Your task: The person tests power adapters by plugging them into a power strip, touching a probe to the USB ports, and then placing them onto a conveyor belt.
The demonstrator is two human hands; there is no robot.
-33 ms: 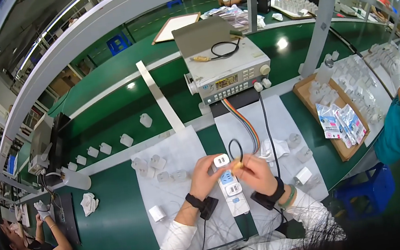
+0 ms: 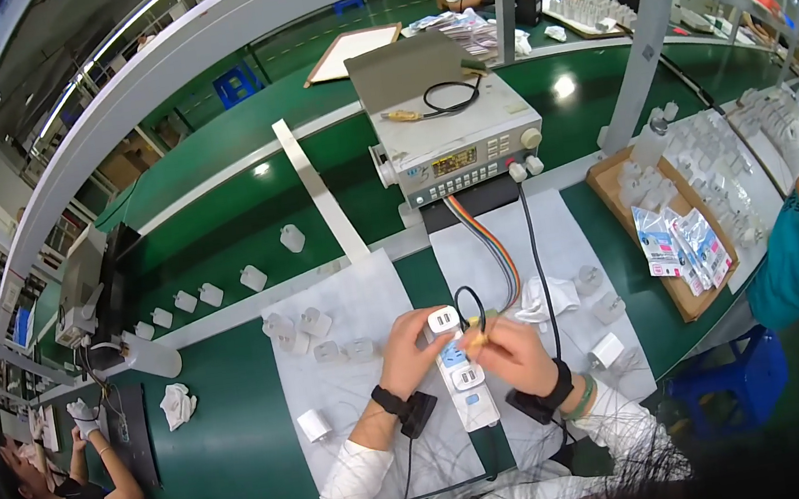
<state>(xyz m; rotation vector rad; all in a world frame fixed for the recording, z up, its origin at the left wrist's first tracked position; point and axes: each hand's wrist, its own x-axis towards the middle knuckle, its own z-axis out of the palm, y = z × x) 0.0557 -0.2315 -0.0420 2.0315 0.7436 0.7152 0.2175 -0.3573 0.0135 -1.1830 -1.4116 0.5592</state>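
A white power strip (image 2: 481, 408) with blue sockets lies on the white mat in front of me. My left hand (image 2: 408, 357) is closed round a white two-port USB charger (image 2: 444, 320) at the strip's far end. Close beside it, my right hand (image 2: 510, 348) pinches a yellow plug (image 2: 476, 333) on a looped black cable (image 2: 467, 297). Whether the plug touches the charger I cannot tell. A second white USB charger (image 2: 468, 377) sits in the strip, nearer to me. Each wrist wears a black band with a dark box beside it.
A bench instrument (image 2: 468, 155) with a lit display stands beyond my hands, multicoloured wires running from it. Clear-covered chargers (image 2: 313, 321) lie left on the mat; a white charger (image 2: 314, 425) is nearer. A cardboard tray (image 2: 671, 244) holds packets at right. Co-workers sit on both sides.
My right hand and the yellow plug have shifted very slightly. Otherwise the scene looks the same.
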